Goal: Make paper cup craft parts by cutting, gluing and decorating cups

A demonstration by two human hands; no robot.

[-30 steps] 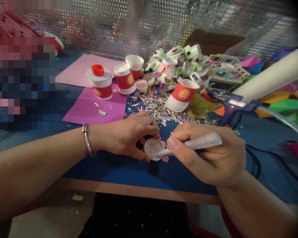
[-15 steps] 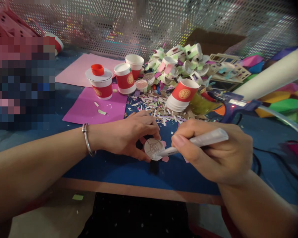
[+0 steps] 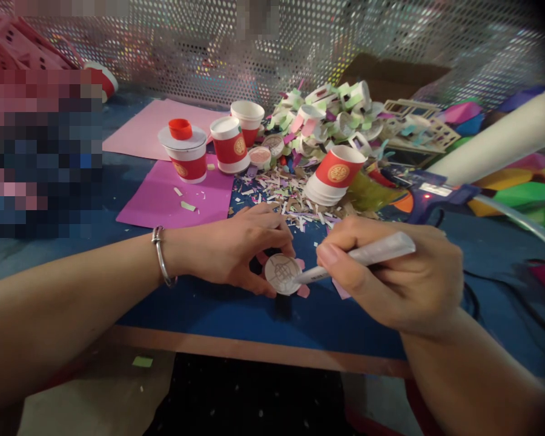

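Between the thumb and fingers of my left hand [image 3: 258, 245] is a small round white paper-cup base [image 3: 281, 266] with lines drawn on its face, lying close to the table's front edge. Pink tabs [image 3: 303, 291] stick out around its rim. My right hand [image 3: 390, 275] is closed around a whitish pen [image 3: 372, 251], slanted so its tip meets the right side of the disc. A purple paper scrap [image 3: 342, 287] lies partly beneath my right hand.
Red-and-white paper cups [image 3: 231, 148] stand behind my hands, one on purple paper [image 3: 177, 194]. Paper clippings [image 3: 277, 191] and a heap of cut cups [image 3: 320, 115] lie farther back. A glue gun [image 3: 438, 194] with a lit red light is at right, its cable [image 3: 504, 290] nearby.
The pen tip has shifted slightly right and up across the disc's face, with my right hand. My left hand keeps its hold, and the cups stay in place.
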